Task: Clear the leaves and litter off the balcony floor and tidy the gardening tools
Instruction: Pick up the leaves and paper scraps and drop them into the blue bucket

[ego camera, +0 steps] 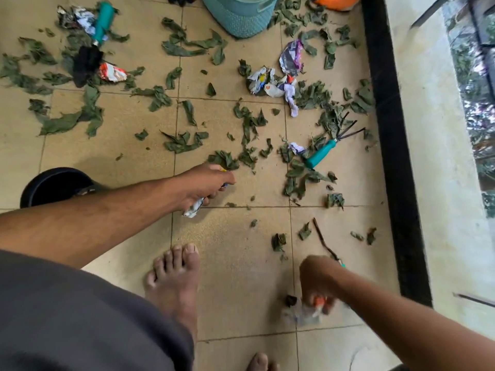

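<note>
A grey cloth garment (80, 322) fills the lower left, nearest the lens, with a bare foot (174, 285) planted on the floor (235, 253) beside it. The floor is laid in matt beige square tiles with thin dark joints.

The left hand (206, 183) is stretched forward and low; its grip is closed round a crumpled white wrapper (193, 208), which sticks out below the palm, and a small yellow and blue scrap shows at its fingertips. The right hand (318, 282) is seen blurred near the floor at lower right; its fingers are curled round something orange and a pale, crinkled piece of litter (305, 315), though its exact shape cannot be made out. A thin brown twig (322, 236) lies just beyond that hand.

Wilted, curled green leaves (184, 141) are scattered across most of the tiles, thickest toward the far side. Crumpled foil and paper wrappers (270, 81) are heaped among them. A hand rake (329, 148) with dark metal tines and a teal plastic handle lies on the leaves at right. A second tool (103, 22) with a teal handle lies at upper left, its dark head buried in leaves beside more crumpled paper.

A round black bucket (51, 183) stands at left, partly hidden by the left forearm; its contents cannot be seen. A teal textured basket (238, 17) stands at the top edge, its inside out of view. A black border strip (388, 156) edges the floor on the right.
</note>
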The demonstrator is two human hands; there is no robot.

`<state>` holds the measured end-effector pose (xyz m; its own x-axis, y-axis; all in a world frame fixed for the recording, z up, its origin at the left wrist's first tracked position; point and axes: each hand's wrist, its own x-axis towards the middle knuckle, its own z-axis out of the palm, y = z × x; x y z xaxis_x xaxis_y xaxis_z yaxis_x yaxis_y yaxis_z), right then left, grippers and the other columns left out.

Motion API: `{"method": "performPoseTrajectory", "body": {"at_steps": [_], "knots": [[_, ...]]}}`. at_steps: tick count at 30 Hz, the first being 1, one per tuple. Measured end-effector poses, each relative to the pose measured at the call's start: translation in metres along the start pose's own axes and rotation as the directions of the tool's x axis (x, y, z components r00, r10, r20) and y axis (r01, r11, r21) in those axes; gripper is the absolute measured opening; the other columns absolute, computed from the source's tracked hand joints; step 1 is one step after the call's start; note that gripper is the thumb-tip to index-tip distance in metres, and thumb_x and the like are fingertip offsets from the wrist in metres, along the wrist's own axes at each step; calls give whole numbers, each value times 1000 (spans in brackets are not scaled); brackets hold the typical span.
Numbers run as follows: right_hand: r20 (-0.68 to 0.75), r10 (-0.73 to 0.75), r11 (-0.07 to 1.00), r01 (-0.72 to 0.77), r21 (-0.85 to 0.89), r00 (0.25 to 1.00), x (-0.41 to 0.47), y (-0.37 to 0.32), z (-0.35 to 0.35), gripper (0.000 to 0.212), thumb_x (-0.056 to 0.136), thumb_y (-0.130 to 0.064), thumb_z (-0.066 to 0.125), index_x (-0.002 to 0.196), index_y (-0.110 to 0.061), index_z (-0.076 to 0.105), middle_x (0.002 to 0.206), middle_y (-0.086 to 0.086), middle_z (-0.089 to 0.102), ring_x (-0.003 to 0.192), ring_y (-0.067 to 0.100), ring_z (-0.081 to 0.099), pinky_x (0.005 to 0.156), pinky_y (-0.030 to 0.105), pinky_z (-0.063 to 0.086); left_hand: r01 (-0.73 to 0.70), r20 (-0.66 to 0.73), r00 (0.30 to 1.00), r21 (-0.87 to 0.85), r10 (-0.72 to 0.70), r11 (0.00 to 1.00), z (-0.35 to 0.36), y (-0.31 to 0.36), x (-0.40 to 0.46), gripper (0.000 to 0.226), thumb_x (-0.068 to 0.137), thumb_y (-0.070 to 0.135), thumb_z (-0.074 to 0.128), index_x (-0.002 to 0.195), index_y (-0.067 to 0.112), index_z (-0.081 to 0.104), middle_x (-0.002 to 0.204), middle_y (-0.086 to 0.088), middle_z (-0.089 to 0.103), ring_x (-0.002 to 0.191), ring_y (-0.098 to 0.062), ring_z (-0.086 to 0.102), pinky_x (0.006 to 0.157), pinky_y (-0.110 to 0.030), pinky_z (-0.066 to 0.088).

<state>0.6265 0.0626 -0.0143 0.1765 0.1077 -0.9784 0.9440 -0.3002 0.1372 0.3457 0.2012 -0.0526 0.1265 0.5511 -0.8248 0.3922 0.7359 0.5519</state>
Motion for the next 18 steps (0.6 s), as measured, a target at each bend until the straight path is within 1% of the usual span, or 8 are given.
{"method": "performPoseTrajectory", "body": {"at_steps": [4,5,7,9,11,14,16,18], "knots": [[-233,-138,990,130,-50,963,23,12,57,15,92,-18,76,105,-20,70,88,-3,67,82,12,71,73,22,61,-5,61,998,19,4,1000,14,2,7,17,95,31,73,104,18,67,84,-1,57,61,-11,43,50,-25,31],[-297,-173,984,179,-10,939,27,9,63,8,92,-20,75,98,-25,71,88,-5,69,80,9,68,72,21,60,-7,66,998,25,5,1000,15,3,9,17,95,31,73,104,18,68,83,-1,58,60,-11,44,51,-25,32],[-369,-197,951,269,153,908,38,0,69,14,91,-20,76,84,-30,68,83,-7,71,73,5,67,65,19,58,-2,76,997,22,0,1000,17,3,13,20,95,31,74,107,16,70,82,-1,59,59,-11,45,51,-25,33],[-448,-191,874,359,328,874,43,-16,61,16,92,-19,75,82,-27,66,79,-4,71,70,7,69,65,26,62,19,88,996,4,-19,1000,15,2,19,25,95,30,74,113,13,71,81,0,60,58,-9,47,49,-24,34],[-586,-155,776,465,427,796,42,-38,39,14,94,-18,72,84,-25,66,79,-1,71,72,13,71,68,37,64,28,88,996,-2,-28,1000,12,1,26,27,93,30,74,115,13,71,82,0,62,58,-9,49,48,-25,36],[-761,-89,647,618,446,643,36,-65,-10,14,93,-17,72,85,-24,64,83,-5,68,76,11,66,68,34,60,0,40,999,49,-2,999,12,2,31,26,90,36,76,109,19,73,88,-1,66,67,-13,52,52,-27,39],[-747,-81,500,675,542,660,31,-65,-41,15,89,-11,77,89,-21,66,88,3,69,79,20,69,69,37,63,-33,11,999,73,32,997,12,3,34,24,89,39,76,103,20,71,89,-2,66,67,-14,51,53,-27,39],[-642,-148,365,645,672,753,26,-48,-63,15,88,-1,75,97,-9,66,98,17,73,84,30,75,71,44,66,-58,-18,998,66,60,996,11,5,35,26,90,37,75,107,18,69,89,-4,63,64,-14,49,50,-26,37]]}}
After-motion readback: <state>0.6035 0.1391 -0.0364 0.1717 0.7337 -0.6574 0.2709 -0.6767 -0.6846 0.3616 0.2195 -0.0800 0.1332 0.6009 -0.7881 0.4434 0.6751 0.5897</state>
